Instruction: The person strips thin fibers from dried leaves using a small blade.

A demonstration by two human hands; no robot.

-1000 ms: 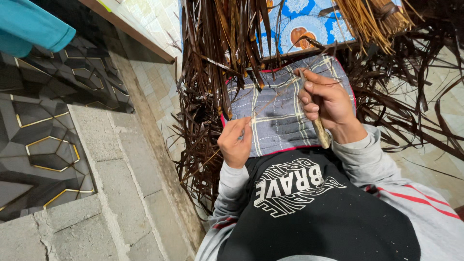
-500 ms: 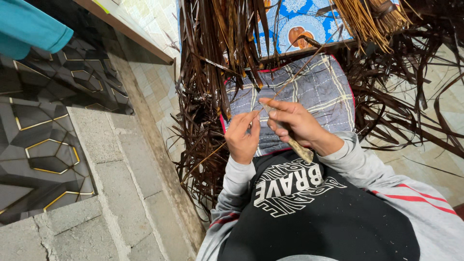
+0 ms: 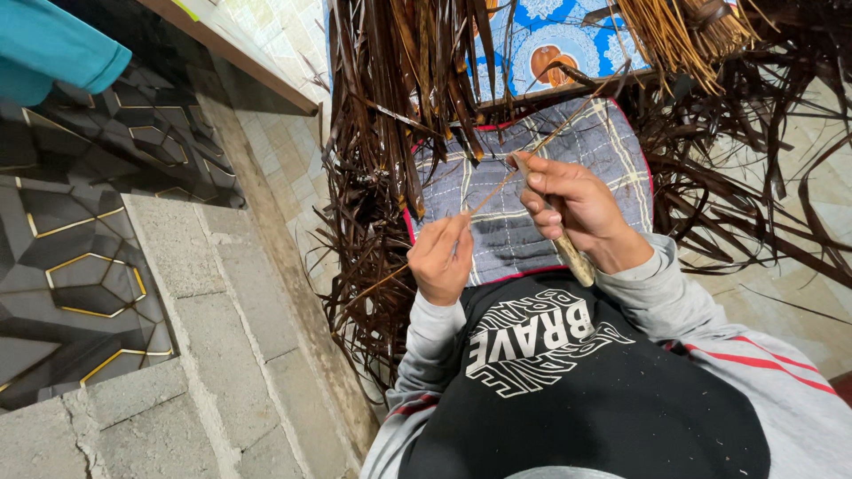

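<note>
A thin leaf rib (image 3: 497, 191) is pinched in the left hand (image 3: 441, 257) fingers and scraped by a knife (image 3: 552, 232) gripped in the right hand (image 3: 577, 208); further strokes probably needed, kept clear of fingertips.

Even, soft daylight; no hard shadows, no glare. Checked cloth (image 3: 532, 204) is the sharpest and best-lit area. Above it, the hanging dark leaf strips (image 3: 399, 98) read murky, detail lost in shade. Left of the cloth, the concrete blocks (image 3: 204, 355) bend outward with wide-angle distortion. Slight softness toward frame corners.
</note>
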